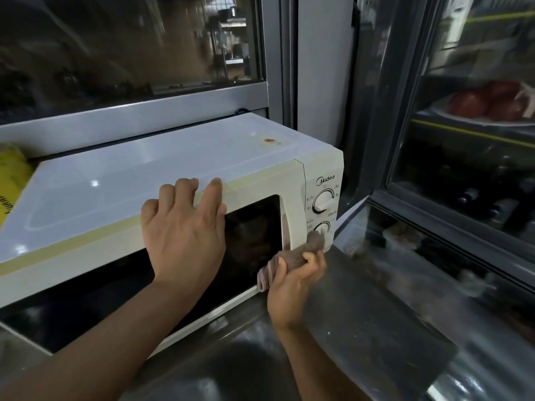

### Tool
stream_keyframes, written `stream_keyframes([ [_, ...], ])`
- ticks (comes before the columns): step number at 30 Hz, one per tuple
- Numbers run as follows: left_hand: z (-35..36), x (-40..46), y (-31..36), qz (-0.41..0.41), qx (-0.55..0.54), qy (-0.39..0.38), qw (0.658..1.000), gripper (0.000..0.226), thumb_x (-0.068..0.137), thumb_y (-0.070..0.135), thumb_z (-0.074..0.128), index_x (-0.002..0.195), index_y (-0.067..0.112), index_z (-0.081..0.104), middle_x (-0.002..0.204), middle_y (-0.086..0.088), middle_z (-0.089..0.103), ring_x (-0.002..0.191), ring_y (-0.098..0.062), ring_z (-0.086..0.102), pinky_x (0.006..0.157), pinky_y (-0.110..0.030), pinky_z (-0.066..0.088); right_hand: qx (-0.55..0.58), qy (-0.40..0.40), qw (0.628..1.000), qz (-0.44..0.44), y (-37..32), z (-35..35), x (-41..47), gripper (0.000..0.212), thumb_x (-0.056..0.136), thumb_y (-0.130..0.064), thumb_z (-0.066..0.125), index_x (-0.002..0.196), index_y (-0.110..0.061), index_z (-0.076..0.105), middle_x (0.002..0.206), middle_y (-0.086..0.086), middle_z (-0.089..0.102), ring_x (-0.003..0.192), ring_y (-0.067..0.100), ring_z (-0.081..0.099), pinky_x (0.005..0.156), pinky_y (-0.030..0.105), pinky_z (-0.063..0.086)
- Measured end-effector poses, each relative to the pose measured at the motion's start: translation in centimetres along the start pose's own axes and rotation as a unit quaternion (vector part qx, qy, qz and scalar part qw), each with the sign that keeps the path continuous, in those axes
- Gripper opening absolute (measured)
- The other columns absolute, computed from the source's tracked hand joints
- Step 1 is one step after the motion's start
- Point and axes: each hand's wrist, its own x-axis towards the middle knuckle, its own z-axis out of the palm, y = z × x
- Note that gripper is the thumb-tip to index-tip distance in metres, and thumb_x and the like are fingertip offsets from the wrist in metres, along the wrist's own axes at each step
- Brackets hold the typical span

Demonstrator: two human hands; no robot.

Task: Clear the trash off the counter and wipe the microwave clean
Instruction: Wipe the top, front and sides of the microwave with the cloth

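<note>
The boxy white microwave (162, 180) sits on the dull steel counter (376, 299), its glossy top catching light. The left hand (185, 230) lies flat, fingers straight, over the door's top edge. The right hand (295, 280) clutches a rolled brown cloth (301, 254) against the lower round dial (322, 228).

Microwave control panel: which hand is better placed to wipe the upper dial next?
Right. The right hand already holds the brown cloth against the lower dial, just below the upper dial. The left hand rests spread on the microwave top edge, steadying it.
</note>
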Motion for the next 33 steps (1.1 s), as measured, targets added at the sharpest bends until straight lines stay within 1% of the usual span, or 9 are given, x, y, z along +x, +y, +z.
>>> stream_keyframes([
  [5,0.0,0.0,0.0,-0.005,-0.001,-0.007,1.0,0.029,0.09,0.023,0.055,0.118,0.014,0.057,0.111,-0.017,0.059,0.095,-0.038,0.053,0.076,-0.044,0.035,0.017,-0.007,0.996,-0.088,-2.9,-1.0,4.0,0.031,0.084,-0.002,0.061,0.106,-0.01,0.04,0.131,0.019,0.036,0.126,0.033,0.038,0.097,0.051,0.042],
  [8,-0.1,0.0,0.0,-0.005,0.001,-0.009,1.0,0.03,0.09,0.023,0.054,0.118,0.014,0.057,0.112,-0.017,0.059,0.096,-0.037,0.053,0.076,-0.044,0.034,-0.043,0.01,0.99,-0.133,-5.9,-0.5,7.4,0.038,0.077,-0.01,0.066,0.106,-0.013,0.042,0.13,0.008,0.033,0.121,0.029,0.035,0.089,0.045,0.046],
  [11,-0.1,0.0,0.0,-0.004,0.003,-0.003,1.0,0.029,0.09,0.023,0.053,0.117,0.013,0.058,0.111,-0.017,0.059,0.095,-0.038,0.053,0.075,-0.045,0.034,-0.057,0.007,0.988,-0.144,-5.5,0.1,7.1,0.04,0.081,-0.013,0.063,0.113,-0.015,0.039,0.134,0.009,0.032,0.124,0.029,0.034,0.097,0.038,0.041],
  [17,0.4,-0.1,0.0,0.0,0.011,0.018,1.0,0.027,0.092,0.024,0.052,0.116,0.013,0.057,0.109,-0.016,0.059,0.093,-0.037,0.052,0.075,-0.044,0.033,-0.007,0.008,0.998,-0.066,-0.1,0.4,1.6,0.041,0.085,-0.01,0.055,0.116,-0.016,0.03,0.132,0.03,0.037,0.127,0.039,0.037,0.105,0.047,0.038],
  [24,0.5,-0.2,0.0,0.0,0.012,0.018,1.0,0.026,0.092,0.024,0.051,0.116,0.013,0.056,0.109,-0.016,0.059,0.092,-0.037,0.052,0.075,-0.045,0.032,0.004,-0.08,0.997,0.012,1.9,-0.8,0.1,0.045,0.081,0.003,0.06,0.115,-0.009,0.033,0.13,0.024,0.036,0.124,0.033,0.039,0.104,0.044,0.039],
  [26,0.3,-0.1,0.1,-0.006,0.01,0.009,1.0,0.029,0.092,0.025,0.047,0.116,0.013,0.057,0.11,-0.016,0.059,0.093,-0.038,0.052,0.075,-0.045,0.034,-0.009,-0.165,0.983,0.08,2.6,-2.1,-0.1,0.037,0.083,0.004,0.057,0.114,-0.002,0.037,0.129,0.017,0.035,0.122,0.03,0.043,0.104,0.038,0.041],
  [28,0.1,-0.2,0.2,-0.007,0.013,0.001,1.0,0.031,0.091,0.027,0.045,0.117,0.014,0.057,0.111,-0.016,0.059,0.093,-0.038,0.052,0.075,-0.045,0.034,0.001,-0.232,0.963,0.137,2.8,-3.5,-0.4,0.03,0.087,0.002,0.054,0.113,-0.006,0.041,0.126,0.01,0.037,0.118,0.025,0.048,0.1,0.019,0.038],
  [30,0.1,-0.2,0.2,-0.005,0.016,-0.002,1.0,0.032,0.092,0.028,0.043,0.117,0.014,0.057,0.111,-0.016,0.059,0.094,-0.037,0.053,0.075,-0.044,0.034,0.038,-0.191,0.971,0.139,1.7,-4.4,-0.2,0.028,0.088,0.003,0.052,0.109,-0.013,0.043,0.12,0.005,0.04,0.113,0.017,0.048,0.09,0.008,0.033],
  [33,0.1,-0.1,0.2,-0.006,0.01,-0.008,1.0,0.033,0.092,0.028,0.043,0.118,0.014,0.057,0.112,-0.016,0.059,0.095,-0.037,0.053,0.075,-0.044,0.034,0.096,-0.024,0.993,0.063,-2.6,-5.5,2.5,0.028,0.087,-0.003,0.056,0.107,-0.018,0.044,0.114,0.002,0.043,0.104,0.0,0.045,0.091,0.004,0.031],
])
